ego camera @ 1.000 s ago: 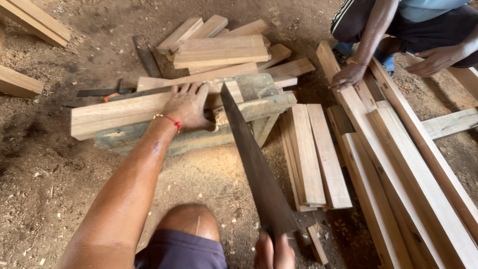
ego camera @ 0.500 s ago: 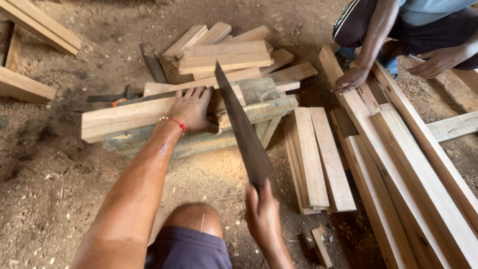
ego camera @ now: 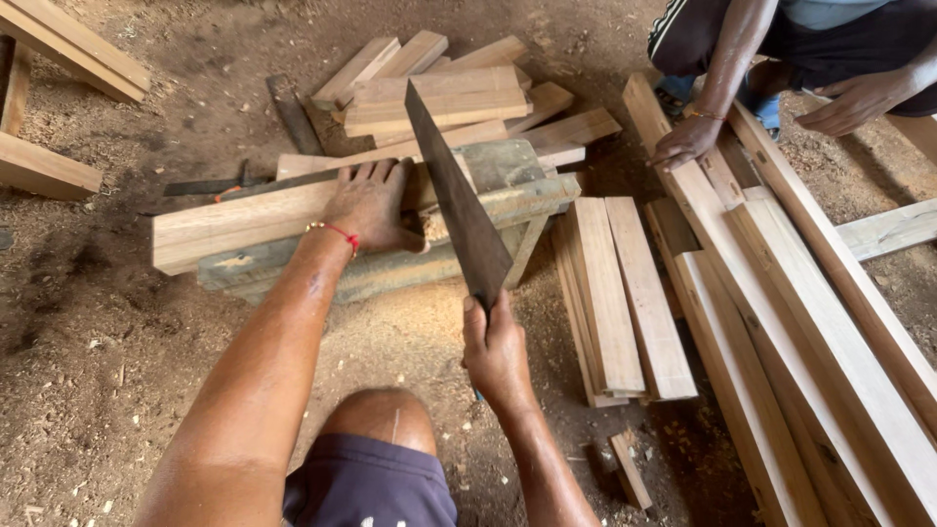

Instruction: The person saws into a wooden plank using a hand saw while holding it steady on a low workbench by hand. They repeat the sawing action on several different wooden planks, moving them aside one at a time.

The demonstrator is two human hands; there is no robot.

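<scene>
Pinning the plank flat with your left hand, your right hand clenches the saw, its blade crossing the plank's long axis just right of that hand.

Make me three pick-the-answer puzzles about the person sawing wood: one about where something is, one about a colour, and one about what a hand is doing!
1. Where does the left hand rest?
A. on the wooden plank
B. on the dirt floor
C. on the person's knee

2. What colour is the string bracelet on that wrist?
A. blue
B. red
C. green

3. What is the right hand doing?
A. lying open on the ground
B. gripping the handle end of the saw
C. holding a hammer

Answers: 1 A, the palm presses flat on the plank lying across the block; 2 B, a red thread circles the wrist; 3 B, the fingers close around the saw's near end.
</scene>
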